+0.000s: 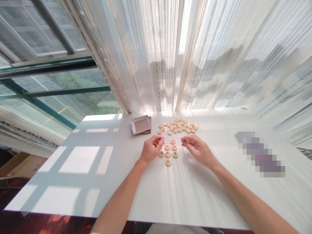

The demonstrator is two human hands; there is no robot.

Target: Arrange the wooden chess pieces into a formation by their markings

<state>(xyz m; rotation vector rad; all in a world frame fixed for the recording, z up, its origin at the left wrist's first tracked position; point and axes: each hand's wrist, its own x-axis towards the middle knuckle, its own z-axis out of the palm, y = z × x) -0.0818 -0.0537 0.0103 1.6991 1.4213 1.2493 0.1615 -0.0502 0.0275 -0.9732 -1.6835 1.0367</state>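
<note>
Several round wooden Chinese chess pieces with characters facing up lie between my hands. Red-marked ones, such as the red chess piece (167,147), sit farther away; black-marked ones are nearer me, with a single black chess piece (168,162) closest. My left hand (152,149) is just left of this group, its thumb and fingers curled together at the tips. To the right, my right hand (198,149) points inward with its fingertips drawn together. Whatever either hand pinches, if anything, is too small or hidden to make out.
Behind the group is a loose cluster of plain-looking chess pieces (180,126). A shallow open box (141,125) stands at the back left of the white table (109,195). A blurred-out object (262,154) lies on the right. Curtains (165,58) hang behind the table.
</note>
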